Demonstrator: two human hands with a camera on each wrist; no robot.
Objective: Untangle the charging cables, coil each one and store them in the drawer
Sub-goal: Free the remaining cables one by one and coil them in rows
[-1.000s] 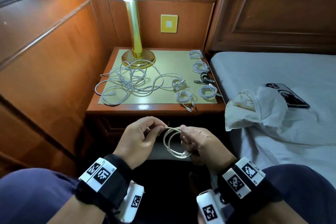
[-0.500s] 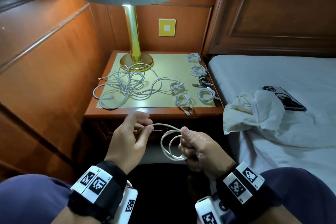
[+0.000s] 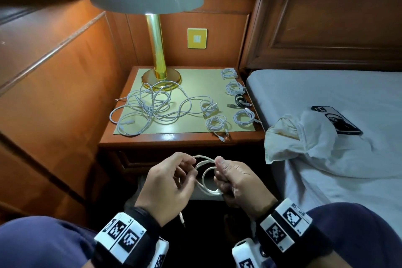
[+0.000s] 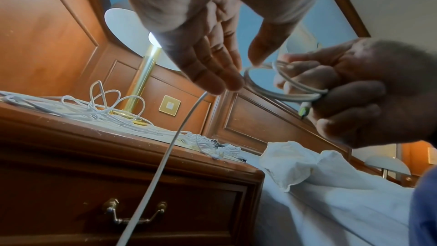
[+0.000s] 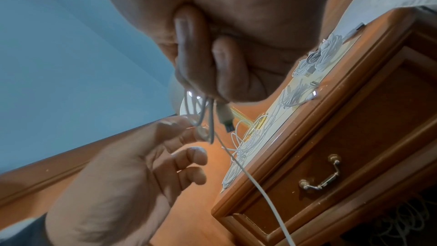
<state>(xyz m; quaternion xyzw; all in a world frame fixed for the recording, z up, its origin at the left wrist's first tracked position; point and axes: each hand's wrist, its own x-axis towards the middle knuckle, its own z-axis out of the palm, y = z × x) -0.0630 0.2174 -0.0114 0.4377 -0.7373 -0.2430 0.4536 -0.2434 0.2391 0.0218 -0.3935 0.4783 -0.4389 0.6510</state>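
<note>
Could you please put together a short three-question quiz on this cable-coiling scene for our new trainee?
1. True or false: the drawer is shut.
2. Which hand grips the coiled loops of the white cable: A) left hand, B) right hand?
3. Fill in: among the coiled cables at the nightstand's right edge, one cable is ____ in colour.

Key: 1 true. 2 B; the left only pinches the strand feeding in. 3 black.
</note>
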